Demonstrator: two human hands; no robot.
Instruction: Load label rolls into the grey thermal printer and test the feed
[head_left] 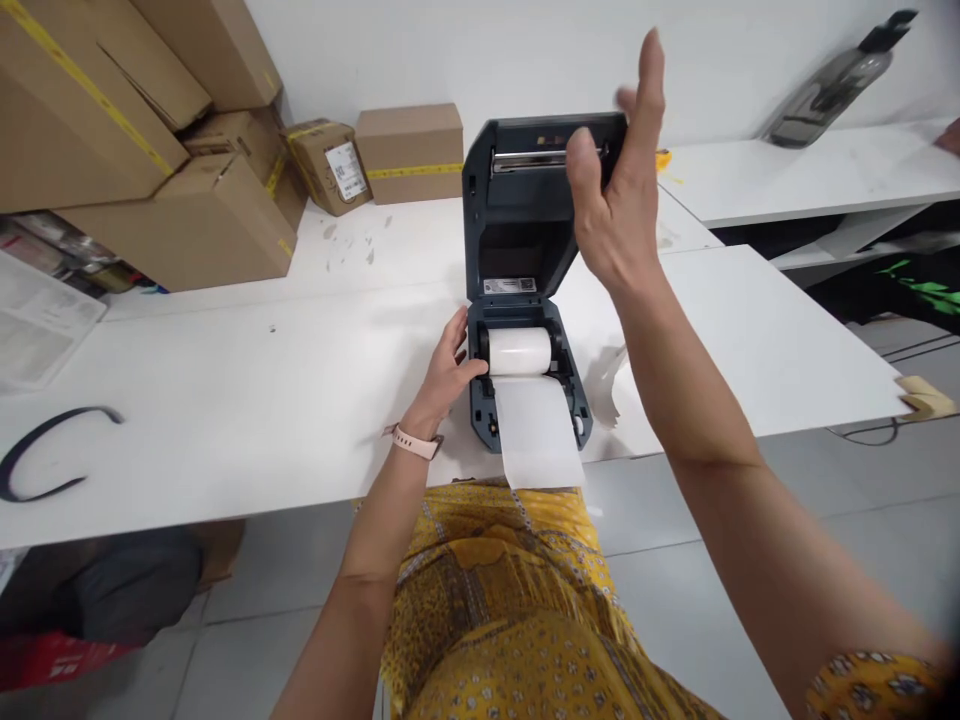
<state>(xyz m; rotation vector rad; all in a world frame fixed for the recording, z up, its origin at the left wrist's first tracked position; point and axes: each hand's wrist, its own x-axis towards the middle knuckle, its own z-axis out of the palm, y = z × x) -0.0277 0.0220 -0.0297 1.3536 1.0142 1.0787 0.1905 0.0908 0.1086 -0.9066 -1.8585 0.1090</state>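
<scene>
A dark label printer (476,400) stands at the front edge of the white table, its lid (517,215) raised. Inside lies a roll of white labels (519,352), and a white strip (536,430) runs from it over the front edge. My left hand (442,375) rests against the printer's left side, thumb on the rim beside the roll, fingers apart and holding nothing. At the lid's upper right corner is my right hand (619,200), its palm and thumb against the lid and its fingers spread upward.
Cardboard boxes (409,155) are stacked along the wall at the back left. A dark curved band (45,490) lies at the far left. Crumpled white paper (622,390) is right of the printer. A bottle (832,95) stands on the right shelf; a person's hand (951,137) shows beyond.
</scene>
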